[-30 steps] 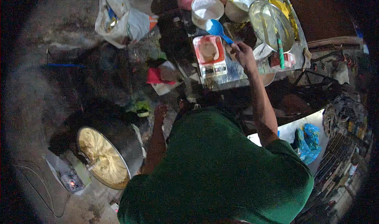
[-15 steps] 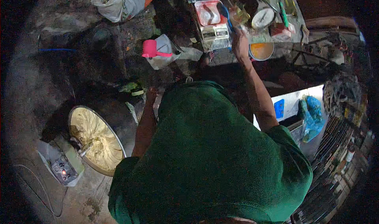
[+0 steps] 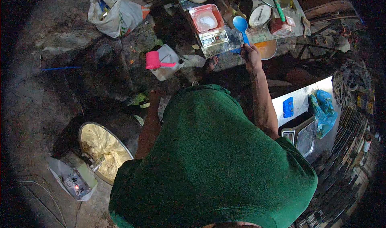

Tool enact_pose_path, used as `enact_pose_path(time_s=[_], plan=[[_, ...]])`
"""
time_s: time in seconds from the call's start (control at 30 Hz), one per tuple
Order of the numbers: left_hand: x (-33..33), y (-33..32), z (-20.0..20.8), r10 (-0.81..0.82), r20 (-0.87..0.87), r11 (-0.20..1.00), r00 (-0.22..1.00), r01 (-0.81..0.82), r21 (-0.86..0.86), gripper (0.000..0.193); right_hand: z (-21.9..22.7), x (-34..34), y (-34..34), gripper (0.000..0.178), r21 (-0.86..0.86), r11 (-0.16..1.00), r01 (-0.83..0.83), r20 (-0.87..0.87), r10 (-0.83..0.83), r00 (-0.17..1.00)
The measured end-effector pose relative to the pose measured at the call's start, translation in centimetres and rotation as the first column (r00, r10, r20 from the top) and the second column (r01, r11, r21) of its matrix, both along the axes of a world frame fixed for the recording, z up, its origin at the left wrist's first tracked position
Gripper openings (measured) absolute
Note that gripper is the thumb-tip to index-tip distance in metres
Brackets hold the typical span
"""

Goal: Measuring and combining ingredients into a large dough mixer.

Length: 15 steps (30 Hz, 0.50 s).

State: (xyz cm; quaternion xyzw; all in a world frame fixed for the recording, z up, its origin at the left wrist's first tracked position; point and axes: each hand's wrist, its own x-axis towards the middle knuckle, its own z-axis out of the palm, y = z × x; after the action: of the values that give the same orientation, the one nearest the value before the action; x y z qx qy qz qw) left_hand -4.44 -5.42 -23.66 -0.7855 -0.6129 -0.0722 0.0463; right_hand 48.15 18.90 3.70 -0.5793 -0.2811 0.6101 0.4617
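My right hand [image 3: 252,58] is closed round the handle of a blue spoon [image 3: 240,24], its bowl pointing away from me. The spoon is just right of a red tray [image 3: 194,16] holding white powder [image 3: 206,21]. That tray rests on a weighing scale [image 3: 214,38] with a display at its front, at the near edge of a low table [image 3: 223,50]. My left hand [image 3: 155,96] hangs low in shadow at my left side, near a green and yellow thing [image 3: 141,99]. Its fingers are too dark to make out.
At left, a large mixing bowl [image 3: 128,149] of pale dough stands by a control box [image 3: 75,184] with a red light. A pink dipper [image 3: 152,60] lies across a whitish container [image 3: 167,70]. At right are a second scale [image 3: 305,140] and blue plastic bags [image 3: 325,111].
My right hand has drawn the blue spoon back from the red tray's side, toward me and to the right. My left arm stays low; the whole view has shifted slightly.
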Motion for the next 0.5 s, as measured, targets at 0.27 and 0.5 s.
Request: enact_pose_path(time_s=[0.27, 0.5], plan=[[5.5, 5.0, 1.3, 0.483, 0.827, 0.868, 0.287, -0.03, -0.496, 0.031, 5.3, -3.0, 6.3, 0.008, 0.124, 0.987, -0.106, 0.117, 0.091, 0.989], [6.8, 3.9, 0.8, 0.594, -0.075, 0.785, -0.801, 0.597, -0.165, 0.028, 5.9, -9.1, 19.7, 0.018, 0.326, 0.882, -0.34, 0.369, 0.212, 0.905]])
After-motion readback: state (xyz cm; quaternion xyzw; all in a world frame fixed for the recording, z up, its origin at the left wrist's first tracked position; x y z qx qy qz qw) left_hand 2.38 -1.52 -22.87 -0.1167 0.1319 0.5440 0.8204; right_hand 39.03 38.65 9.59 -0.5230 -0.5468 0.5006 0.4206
